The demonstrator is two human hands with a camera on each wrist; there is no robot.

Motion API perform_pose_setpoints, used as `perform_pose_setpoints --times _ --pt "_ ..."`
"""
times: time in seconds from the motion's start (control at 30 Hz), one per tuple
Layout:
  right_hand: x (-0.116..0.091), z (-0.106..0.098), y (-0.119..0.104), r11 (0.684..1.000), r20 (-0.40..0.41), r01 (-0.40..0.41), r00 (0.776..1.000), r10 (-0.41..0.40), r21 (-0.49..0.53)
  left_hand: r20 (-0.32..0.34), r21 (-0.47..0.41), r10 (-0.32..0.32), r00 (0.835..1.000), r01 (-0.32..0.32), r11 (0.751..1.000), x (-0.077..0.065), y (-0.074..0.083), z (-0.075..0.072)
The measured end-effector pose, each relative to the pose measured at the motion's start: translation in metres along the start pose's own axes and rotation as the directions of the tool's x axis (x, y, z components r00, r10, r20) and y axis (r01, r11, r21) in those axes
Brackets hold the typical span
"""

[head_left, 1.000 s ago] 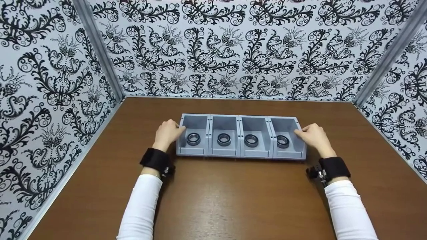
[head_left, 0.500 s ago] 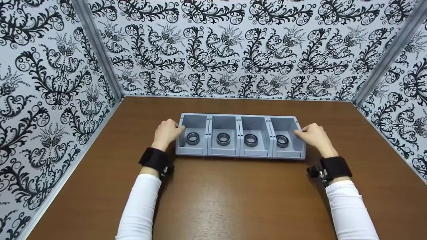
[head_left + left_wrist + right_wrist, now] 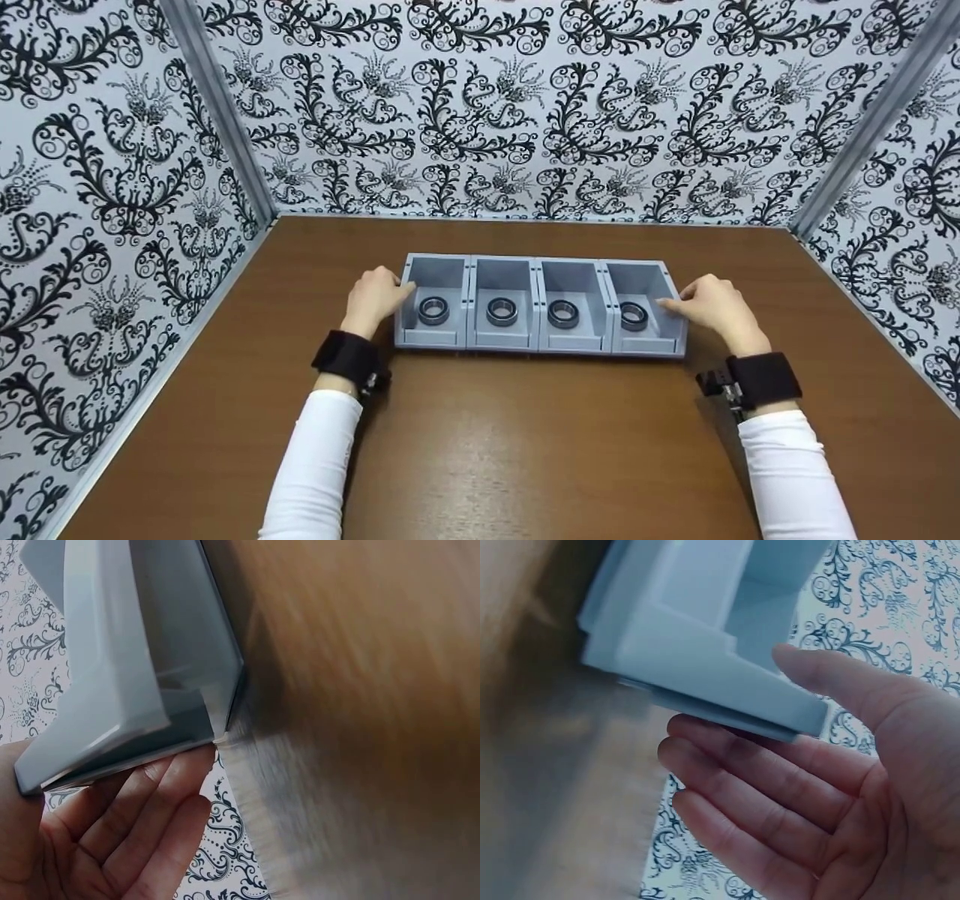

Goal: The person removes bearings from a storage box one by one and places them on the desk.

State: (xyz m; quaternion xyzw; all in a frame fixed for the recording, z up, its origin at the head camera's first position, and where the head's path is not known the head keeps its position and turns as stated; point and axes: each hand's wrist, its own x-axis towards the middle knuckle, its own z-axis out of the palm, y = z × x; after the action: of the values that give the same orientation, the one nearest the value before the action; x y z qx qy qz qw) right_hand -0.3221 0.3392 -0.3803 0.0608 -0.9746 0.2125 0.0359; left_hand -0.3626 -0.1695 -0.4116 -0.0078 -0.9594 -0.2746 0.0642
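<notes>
A row of several joined grey storage bins [image 3: 502, 343] stands on the table, each with one dark-rimmed metal ball bearing [image 3: 433, 322] on its floor. My left hand [image 3: 373, 300] grips the row's left end wall, thumb over the rim and fingers along the outside, as the left wrist view shows with the bin wall [image 3: 112, 690] between them. My right hand [image 3: 716, 307] is at the right end. In the right wrist view its thumb stands apart from the bin's side wall [image 3: 727, 682], while the straight fingers [image 3: 735, 765] lie along or just beside the outer face.
The brown wooden table [image 3: 480, 442] extends in front of the bins and to both sides. Black-and-white patterned walls [image 3: 480, 112] enclose it at the back and sides, with grey metal posts [image 3: 225, 112] at the corners. Both wrists wear black camera straps [image 3: 763, 377].
My right hand has shifted slightly to the right and its thumb has loosened from the end wall. My left hand and the bins stay practically in place.
</notes>
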Motion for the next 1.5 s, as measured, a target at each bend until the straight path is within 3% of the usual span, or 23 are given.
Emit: perform_pose_setpoints --times 0.33,0.73,1.17,1.5 --pt "-0.010 -0.014 -0.012 1.000 -0.020 0.016 1.000 -0.016 -0.001 -0.019 0.002 0.007 1.000 -0.007 1.000 0.000 -0.001 0.000" --pt "-0.014 -0.018 -0.032 0.995 -0.114 0.094 0.990 -0.088 0.045 -0.022 -0.006 0.003 1.000 -0.003 1.000 -0.001 0.000 -0.001" --pt "-0.007 -0.007 -0.039 0.976 -0.013 0.199 0.980 -0.199 0.085 0.013 -0.002 -0.017 1.000 0.017 1.000 -0.001 0.002 -0.001" --pt "0.001 0.007 -0.042 0.975 0.063 0.209 0.975 -0.215 0.079 -0.007 0.001 -0.016 1.000 0.016 1.000 -0.001 0.001 0.000"
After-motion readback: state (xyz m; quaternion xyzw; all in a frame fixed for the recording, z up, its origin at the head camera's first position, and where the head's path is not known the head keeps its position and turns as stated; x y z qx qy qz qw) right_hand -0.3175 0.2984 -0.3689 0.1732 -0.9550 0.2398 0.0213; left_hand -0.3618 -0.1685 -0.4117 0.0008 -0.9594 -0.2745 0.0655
